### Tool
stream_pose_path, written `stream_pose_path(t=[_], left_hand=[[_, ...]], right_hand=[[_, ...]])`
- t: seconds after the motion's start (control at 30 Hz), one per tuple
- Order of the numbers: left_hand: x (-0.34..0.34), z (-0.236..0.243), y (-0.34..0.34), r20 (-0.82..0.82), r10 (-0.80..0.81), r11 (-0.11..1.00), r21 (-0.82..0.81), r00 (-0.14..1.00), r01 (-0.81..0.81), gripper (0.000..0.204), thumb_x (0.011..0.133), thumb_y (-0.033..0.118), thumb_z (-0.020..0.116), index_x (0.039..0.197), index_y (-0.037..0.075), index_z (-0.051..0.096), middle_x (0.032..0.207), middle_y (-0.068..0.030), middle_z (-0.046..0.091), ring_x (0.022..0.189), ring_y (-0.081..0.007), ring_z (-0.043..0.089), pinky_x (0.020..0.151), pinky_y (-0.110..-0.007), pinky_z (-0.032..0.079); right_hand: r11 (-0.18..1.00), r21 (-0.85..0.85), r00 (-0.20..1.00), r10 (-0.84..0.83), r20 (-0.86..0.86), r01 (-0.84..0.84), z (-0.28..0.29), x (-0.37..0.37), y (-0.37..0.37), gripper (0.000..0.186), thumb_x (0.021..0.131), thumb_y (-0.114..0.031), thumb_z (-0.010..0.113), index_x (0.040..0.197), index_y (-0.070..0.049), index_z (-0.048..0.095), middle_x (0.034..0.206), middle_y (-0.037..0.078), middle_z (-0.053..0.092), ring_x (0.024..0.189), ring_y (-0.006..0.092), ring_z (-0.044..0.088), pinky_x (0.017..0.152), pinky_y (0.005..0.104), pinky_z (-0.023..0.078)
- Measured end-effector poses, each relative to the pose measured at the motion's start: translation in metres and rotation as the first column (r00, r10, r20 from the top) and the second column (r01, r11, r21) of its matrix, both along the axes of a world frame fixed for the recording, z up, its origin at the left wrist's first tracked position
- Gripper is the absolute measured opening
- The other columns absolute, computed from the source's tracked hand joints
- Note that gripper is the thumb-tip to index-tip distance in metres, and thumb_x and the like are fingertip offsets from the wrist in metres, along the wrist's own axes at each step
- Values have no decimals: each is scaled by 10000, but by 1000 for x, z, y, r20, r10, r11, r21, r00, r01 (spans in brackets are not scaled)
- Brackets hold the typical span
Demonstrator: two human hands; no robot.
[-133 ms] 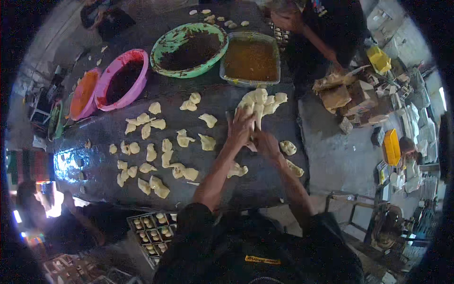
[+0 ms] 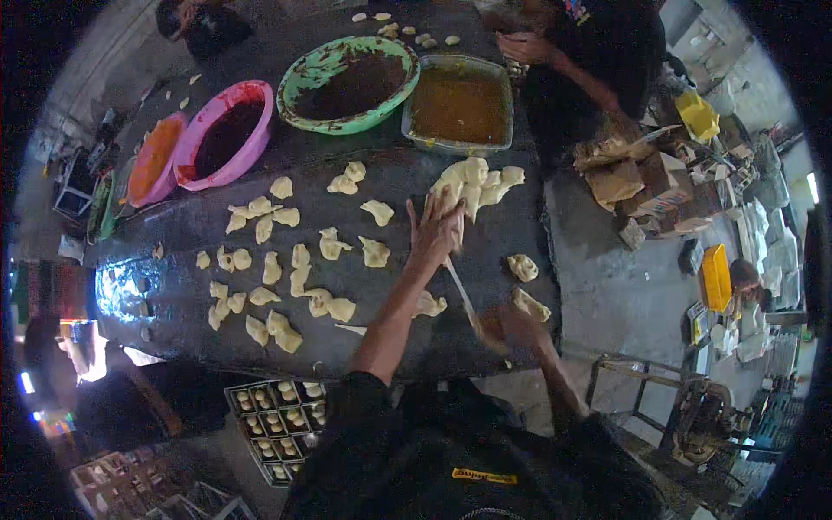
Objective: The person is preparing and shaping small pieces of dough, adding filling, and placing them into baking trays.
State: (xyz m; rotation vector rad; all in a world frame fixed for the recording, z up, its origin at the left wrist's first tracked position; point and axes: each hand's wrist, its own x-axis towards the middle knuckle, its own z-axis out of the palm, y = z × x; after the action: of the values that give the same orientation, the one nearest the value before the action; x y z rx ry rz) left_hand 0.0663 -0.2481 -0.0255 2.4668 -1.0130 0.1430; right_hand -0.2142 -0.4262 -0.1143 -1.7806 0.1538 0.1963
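My left hand (image 2: 437, 230) lies with fingers stretched on the near side of a lumpy heap of pale dough (image 2: 473, 180), at the right of the dark table. From under it a thin, pale strip of dough (image 2: 460, 286) stretches toward me. At the strip's near end is my right hand (image 2: 511, 329), closed on it and blurred by motion. A dough piece (image 2: 429, 304) is partly covered by my left forearm. Beside my right hand lie a twisted dough lump (image 2: 523, 267) and a longer piece (image 2: 530, 305). Several torn dough pieces (image 2: 329, 305) are scattered to the left.
Across the table stand a green basin (image 2: 347, 126) of dark filling, a clear tub (image 2: 458, 146) of amber filling, and pink basins (image 2: 184, 169). Other people work around the table. Below its near edge sits a divided tray (image 2: 279, 422) of dough balls. Cardboard boxes (image 2: 663, 186) lie right.
My right hand has pulled away from the heap, toward me and to the right, drawing out the pale strip. My left hand has stayed on the dough.
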Motion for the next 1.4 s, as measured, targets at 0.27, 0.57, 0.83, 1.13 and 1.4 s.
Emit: stream_pose_path(t=[0.27,0.57,0.83,1.13,1.4], left_hand=[[-49,39,-9,-53,166,973,-154,985,-172,455,933,185,586,1381,160,510,1527,-156,308,1426,-360,257,1122,-648,116],[-186,178,33,-771,-370,692,-601,519,-400,387,992,268,559,1306,42,577,1139,-40,655,1020,-85,571,840,-228,463],[-200,197,43,-780,-438,641,-619,447,-453,328,1002,227,521,1287,83,599,1174,-30,652,1006,-103,591,864,-247,476],[-204,168,46,-707,-172,748,-547,686,-376,324,1029,250,460,1248,62,608,1036,-68,672,931,-111,606,794,-258,496],[-225,192,29,-608,-169,888,-436,775,-148,463,962,154,548,1398,71,417,1307,-156,536,1207,-261,518,1007,-387,423]], right_hand=[[939,40,919,-324,-227,341,266,-37,33,402,973,-220,527,1338,-58,480,1059,131,606,938,139,576,823,297,481],[906,421,999,-40,-30,49,295,25,40,350,1033,-257,431,1361,-142,390,1240,59,507,1140,189,515,829,328,531],[934,253,968,-250,-36,251,287,23,24,479,1000,-334,508,1412,-145,355,1230,88,514,1052,220,573,807,347,529],[909,404,994,-69,-85,97,267,17,18,467,911,-194,672,1306,-49,470,1050,92,619,890,186,624,756,314,536],[907,397,984,-174,41,144,272,14,9,298,909,-197,673,1147,-56,562,987,65,635,787,139,611,673,289,526]])
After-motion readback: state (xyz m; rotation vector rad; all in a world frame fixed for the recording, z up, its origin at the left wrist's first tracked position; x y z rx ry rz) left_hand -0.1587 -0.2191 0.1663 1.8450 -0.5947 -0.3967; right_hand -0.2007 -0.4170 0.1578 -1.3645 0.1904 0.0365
